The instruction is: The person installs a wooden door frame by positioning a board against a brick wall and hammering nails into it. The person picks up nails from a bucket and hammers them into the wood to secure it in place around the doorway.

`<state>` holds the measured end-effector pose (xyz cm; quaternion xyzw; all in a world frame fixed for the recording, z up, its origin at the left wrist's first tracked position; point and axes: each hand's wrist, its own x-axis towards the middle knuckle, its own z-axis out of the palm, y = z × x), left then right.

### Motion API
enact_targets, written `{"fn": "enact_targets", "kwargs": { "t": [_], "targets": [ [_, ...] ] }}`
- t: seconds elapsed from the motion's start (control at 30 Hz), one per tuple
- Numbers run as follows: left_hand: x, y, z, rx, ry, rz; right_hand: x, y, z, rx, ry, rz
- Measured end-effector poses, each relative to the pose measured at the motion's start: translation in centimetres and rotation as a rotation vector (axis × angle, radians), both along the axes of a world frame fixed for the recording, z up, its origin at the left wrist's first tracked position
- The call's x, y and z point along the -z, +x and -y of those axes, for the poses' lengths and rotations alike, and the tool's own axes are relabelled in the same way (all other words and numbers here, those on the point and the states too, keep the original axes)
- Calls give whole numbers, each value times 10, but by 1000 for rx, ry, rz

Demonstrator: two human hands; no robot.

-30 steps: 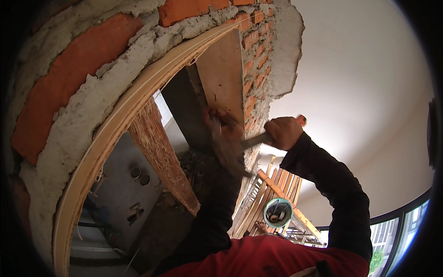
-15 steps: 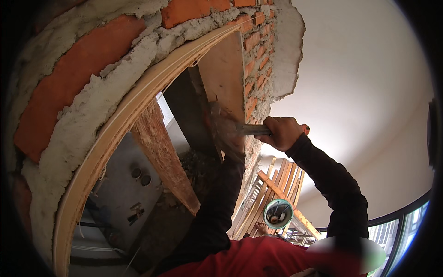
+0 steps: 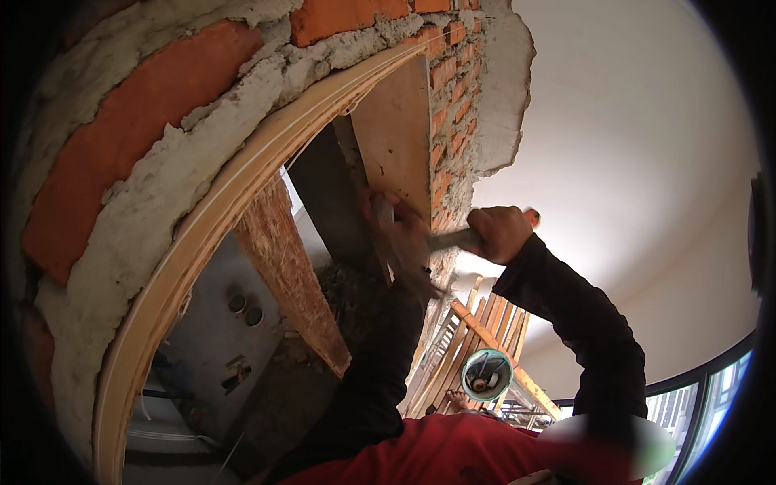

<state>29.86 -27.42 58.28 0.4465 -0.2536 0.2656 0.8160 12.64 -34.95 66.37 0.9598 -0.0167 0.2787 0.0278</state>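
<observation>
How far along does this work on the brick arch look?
Done: the brick arch is laid and mortared over its curved wooden form. In hand: the left hand steadies a chisel against the flat board while the right hand grips a hammer. Left: the boards remain in place, and brick and mortar are bare.

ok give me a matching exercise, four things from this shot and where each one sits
Things:
1 right hand
2 left hand
3 bucket
4 orange brick

Places:
a below the hands, among wooden slats
b upper left, set in mortar
c gripping a tool handle
d against the wooden board by the brick edge

Pairs: 1-c, 2-d, 3-a, 4-b
</observation>
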Motion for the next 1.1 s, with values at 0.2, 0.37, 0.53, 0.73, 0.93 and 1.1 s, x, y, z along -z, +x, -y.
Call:
{"fn": "enact_targets", "kwargs": {
  "t": [0.2,0.37,0.53,0.73,0.93,1.1],
  "targets": [
    [0,4,6,435,-527,-331,-7,-1,-18,-177,169,84],
    [19,14,5,-343,310,272,-3,9,-5,226,137,-40],
    [15,7,1,3,132,-107,-6,-3,-16,-157,148,53],
    [-7,6,-3,-532,279,157,-13,11,-16,178,241,-22],
    [-13,-15,6,49,-126,-234,-7,3,-10,-38,108,36],
    [32,43,8,-319,4,181,-17,14,-26,102,193,-8]
  ]
}}
